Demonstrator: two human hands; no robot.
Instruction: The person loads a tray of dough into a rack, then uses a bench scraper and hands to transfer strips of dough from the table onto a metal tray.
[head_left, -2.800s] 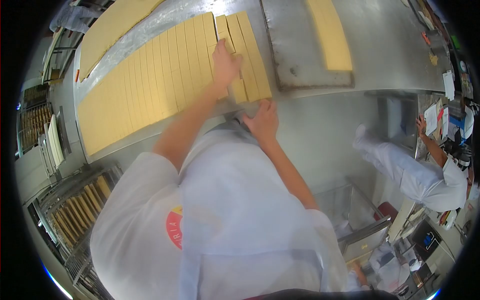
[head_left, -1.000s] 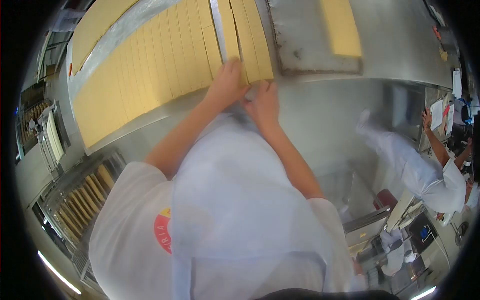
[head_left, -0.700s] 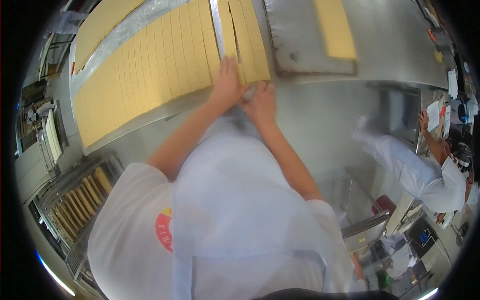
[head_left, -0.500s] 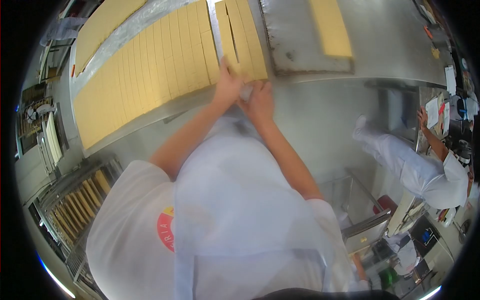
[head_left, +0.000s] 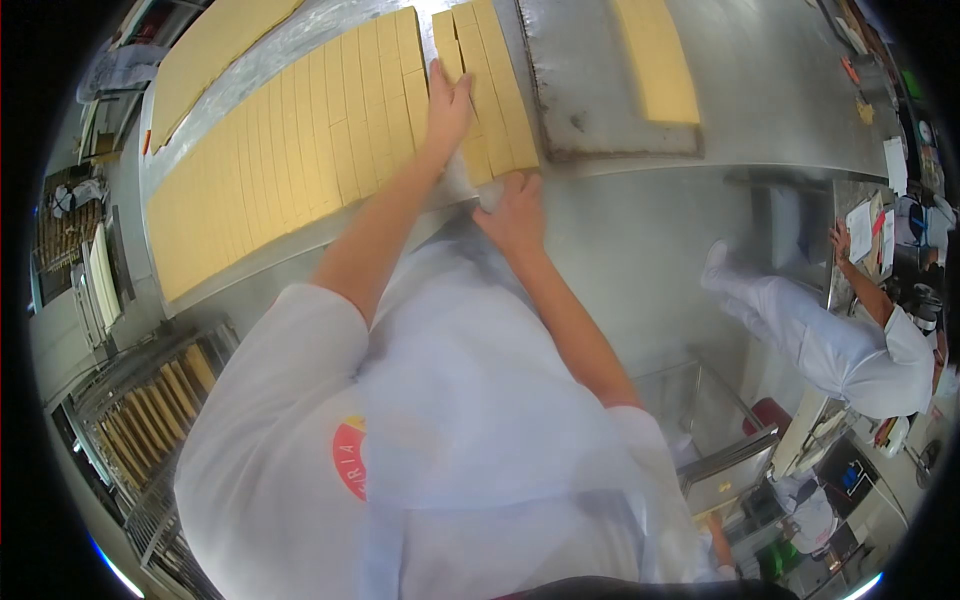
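Note:
A smooth yellow slab (head_left: 300, 140), cake-like or dough-like, lies on the metal table cut into narrow strips. A few separate yellow strips (head_left: 497, 95) lie to its right across a narrow gap. My left hand (head_left: 449, 110) reaches over the leftmost of these, thumb and finger on either side of its width. Part of that strip is hidden under the hand. At the table's front edge, just below the strips, my right hand (head_left: 515, 212) is closed with fingers curled. Something whitish shows beside its fingers, too blurred to name.
A dark-edged metal tray (head_left: 580, 90) holding a yellow block (head_left: 655, 60) sits right of the strips. Another yellow sheet (head_left: 215, 55) lies at the far left. A rack of trays (head_left: 150, 415) stands at lower left. A co-worker (head_left: 830, 330) stands at another counter on the right.
My left hand has moved away from my right hand, up and forward along the leftmost separate strip. My right hand stays near the table edge, slightly lower.

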